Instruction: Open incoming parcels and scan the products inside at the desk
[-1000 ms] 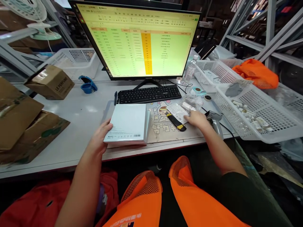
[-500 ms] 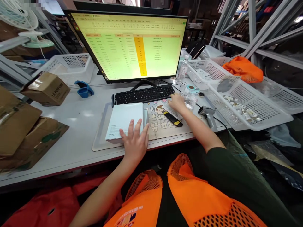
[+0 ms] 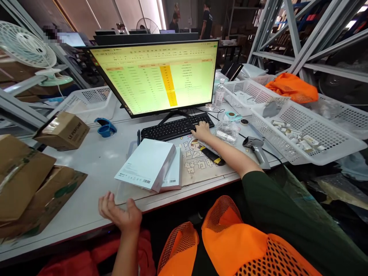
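My right hand rests on the right part of the black keyboard, fingers bent over the keys and holding nothing. My left hand is off to the lower left at the table's front edge, palm turned partly up, fingers loosely spread and nothing in them. Just above it lies a white box, tilted on top of a second white box. A yellow-and-black utility knife lies on the printed desk mat, close to my right forearm. Behind the keyboard stands a monitor showing a spreadsheet.
Cardboard boxes are stacked at the left, near a blue cup-like holder. On the right are a barcode scanner, clear plastic packaging, a bottle and white baskets with small items. People are in the background.
My left hand has left the white boxes and moved down and left. The upper box now sits askew on the lower one. My right hand has shifted left onto the keyboard.
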### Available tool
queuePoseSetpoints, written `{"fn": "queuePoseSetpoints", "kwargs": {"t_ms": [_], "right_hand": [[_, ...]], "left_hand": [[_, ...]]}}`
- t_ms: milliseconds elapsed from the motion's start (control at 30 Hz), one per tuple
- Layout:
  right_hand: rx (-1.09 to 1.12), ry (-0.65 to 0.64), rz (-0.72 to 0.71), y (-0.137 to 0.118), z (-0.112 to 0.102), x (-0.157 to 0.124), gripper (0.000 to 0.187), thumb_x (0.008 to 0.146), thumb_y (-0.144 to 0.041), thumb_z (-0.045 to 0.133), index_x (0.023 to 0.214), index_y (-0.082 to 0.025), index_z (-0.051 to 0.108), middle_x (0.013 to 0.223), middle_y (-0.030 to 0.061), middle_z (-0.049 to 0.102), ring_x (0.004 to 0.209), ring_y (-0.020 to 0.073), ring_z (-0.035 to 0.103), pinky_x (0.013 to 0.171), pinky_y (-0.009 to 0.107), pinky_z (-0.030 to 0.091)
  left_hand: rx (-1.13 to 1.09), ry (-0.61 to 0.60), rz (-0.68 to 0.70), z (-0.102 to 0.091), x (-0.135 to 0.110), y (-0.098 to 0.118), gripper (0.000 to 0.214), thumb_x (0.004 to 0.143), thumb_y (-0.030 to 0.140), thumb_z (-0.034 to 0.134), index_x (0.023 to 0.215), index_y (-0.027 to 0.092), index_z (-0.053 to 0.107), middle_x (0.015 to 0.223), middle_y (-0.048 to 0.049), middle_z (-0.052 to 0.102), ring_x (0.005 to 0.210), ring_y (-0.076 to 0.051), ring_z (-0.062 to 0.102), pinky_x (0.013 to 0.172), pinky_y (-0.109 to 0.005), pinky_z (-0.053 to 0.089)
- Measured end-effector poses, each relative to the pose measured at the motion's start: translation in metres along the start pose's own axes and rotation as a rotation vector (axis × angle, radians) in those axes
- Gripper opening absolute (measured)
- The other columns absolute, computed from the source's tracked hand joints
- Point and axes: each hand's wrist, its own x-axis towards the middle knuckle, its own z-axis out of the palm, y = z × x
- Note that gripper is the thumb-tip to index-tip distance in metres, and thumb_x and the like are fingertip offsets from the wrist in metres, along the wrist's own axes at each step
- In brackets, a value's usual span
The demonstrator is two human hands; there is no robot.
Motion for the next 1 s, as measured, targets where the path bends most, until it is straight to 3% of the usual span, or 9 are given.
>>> {"fn": "queuePoseSetpoints", "kwargs": {"t_ms": [100, 233, 367, 567, 733, 867, 1000], "right_hand": [[0.011, 0.008, 0.007, -0.001, 0.001, -0.005, 0.054, 0.105, -0.049, 0.05, 0.131, -0.008, 0.071, 0.138, 0.0245, 0.062, 0.132, 0.0386, 0.048, 0.113, 0.051, 0.035], [0.035, 0.022, -0.011, 0.0, 0.002, -0.017, 0.053, 0.105, -0.044, 0.05, 0.143, -0.01, 0.063, 0.141, 0.0229, 0.062, 0.133, 0.0371, 0.049, 0.111, 0.051, 0.038], [0.07, 0.016, -0.028, 0.004, 0.006, -0.023, 0.049, 0.103, -0.041, 0.05, 0.139, -0.011, 0.066, 0.145, 0.022, 0.061, 0.135, 0.0361, 0.05, 0.112, 0.051, 0.039], [0.116, 0.025, 0.011, 0.008, 0.012, -0.018, 0.054, 0.103, -0.042, 0.051, 0.143, -0.009, 0.065, 0.167, 0.02, 0.043, 0.156, 0.0382, 0.029, 0.122, 0.054, 0.031], [0.142, 0.01, 0.021, 0.011, 0.013, -0.017, 0.055, 0.105, -0.045, 0.049, 0.146, -0.012, 0.064, 0.164, 0.019, 0.048, 0.156, 0.0379, 0.033, 0.122, 0.055, 0.032], [0.157, -0.007, 0.0, 0.011, 0.014, -0.018, 0.056, 0.104, -0.047, 0.053, 0.154, -0.022, 0.06, 0.168, 0.0164, 0.043, 0.159, 0.0379, 0.028, 0.124, 0.058, 0.03], [0.166, -0.022, -0.003, 0.011, 0.015, -0.017, 0.055, 0.105, -0.049, 0.052, 0.152, -0.021, 0.062, 0.171, 0.0168, 0.038, 0.161, 0.038, 0.024, 0.126, 0.059, 0.027]], "left_hand": [[0.004, 0.006, -0.062, 0.006, 0.0, -0.012, 0.062, 0.101, 0.043, 0.053, 0.149, 0.004, 0.05, 0.146, -0.0294, 0.055, 0.148, -0.039, 0.048, 0.125, -0.063, 0.035], [0.034, -0.081, -0.062, 0.011, 0.004, -0.009, 0.061, 0.098, 0.044, 0.059, 0.145, 0.006, 0.056, 0.142, -0.027, 0.06, 0.147, -0.039, 0.051, 0.125, -0.061, 0.036], [0.06, -0.103, -0.087, 0.009, 0.004, -0.004, 0.058, 0.096, 0.045, 0.061, 0.138, 0.006, 0.063, 0.135, -0.0257, 0.065, 0.142, -0.04, 0.056, 0.123, -0.06, 0.04], [0.087, -0.078, -0.084, 0.007, 0.004, -0.006, 0.052, 0.093, 0.042, 0.065, 0.132, 0.008, 0.067, 0.129, -0.0245, 0.068, 0.137, -0.041, 0.06, 0.119, -0.062, 0.043], [0.104, -0.098, -0.073, 0.008, 0.005, -0.009, 0.046, 0.091, 0.04, 0.065, 0.124, 0.008, 0.069, 0.126, -0.0255, 0.069, 0.134, -0.043, 0.063, 0.117, -0.063, 0.045], [0.12, -0.118, -0.101, 0.008, 0.006, -0.01, 0.045, 0.088, 0.041, 0.064, 0.12, 0.009, 0.069, 0.124, -0.0242, 0.07, 0.133, -0.042, 0.063, 0.117, -0.06, 0.046], [0.116, -0.12, -0.134, 0.009, 0.007, -0.009, 0.04, 0.086, 0.04, 0.066, 0.115, 0.012, 0.07, 0.12, -0.0211, 0.071, 0.132, -0.041, 0.064, 0.117, -0.059, 0.046]]}}
